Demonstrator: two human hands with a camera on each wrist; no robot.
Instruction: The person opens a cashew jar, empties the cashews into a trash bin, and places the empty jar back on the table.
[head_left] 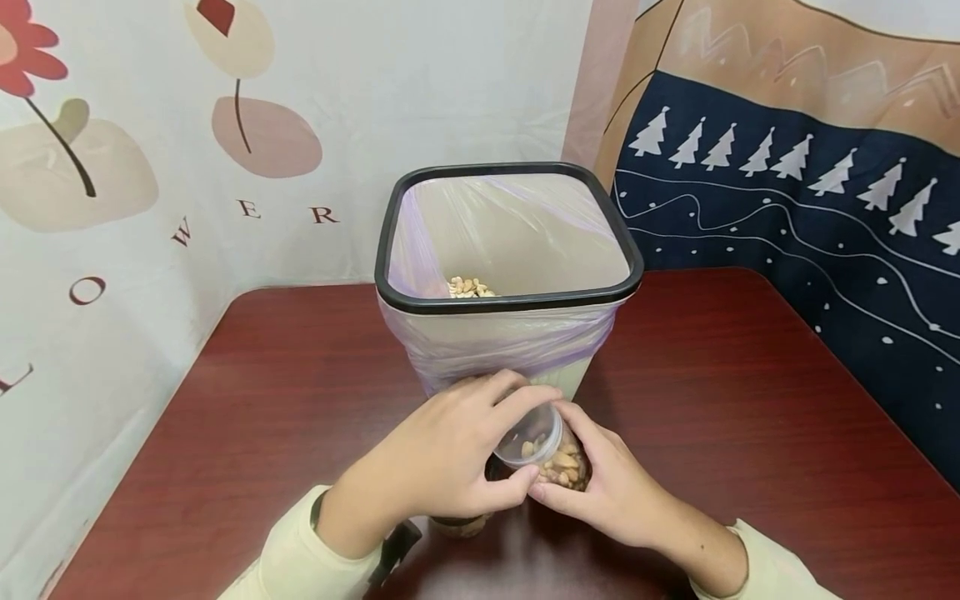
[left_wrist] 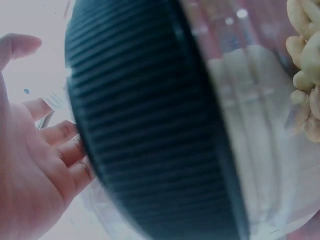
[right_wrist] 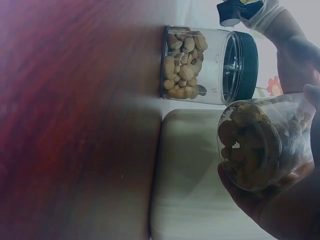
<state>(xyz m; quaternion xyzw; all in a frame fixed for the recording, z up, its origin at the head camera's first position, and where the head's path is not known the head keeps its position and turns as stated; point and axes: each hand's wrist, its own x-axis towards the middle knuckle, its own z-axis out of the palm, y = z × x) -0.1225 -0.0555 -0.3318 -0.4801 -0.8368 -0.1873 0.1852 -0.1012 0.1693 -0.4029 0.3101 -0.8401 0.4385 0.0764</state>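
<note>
A clear plastic jar (head_left: 570, 467) of nuts is tilted in front of the bin, its mouth towards the left. My right hand (head_left: 618, 492) grips it around the side, with thumb and fingers on opposite sides. The thumb and fingers of my left hand (head_left: 465, 442) hold it around the mouth end. The right wrist view shows the jar's base (right_wrist: 250, 145) and the nuts through it. Below my left forearm stands a second jar (right_wrist: 200, 65) with a dark green ribbed lid (left_wrist: 150, 120), partly filled with nuts; the head view mostly hides it.
Just beyond my hands stands a square bin (head_left: 510, 304) with a black rim, lined with a white and purple bag. Some nuts (head_left: 468, 287) show inside it. Printed cloths (head_left: 420, 92) hang behind the reddish-brown table (head_left: 315, 358).
</note>
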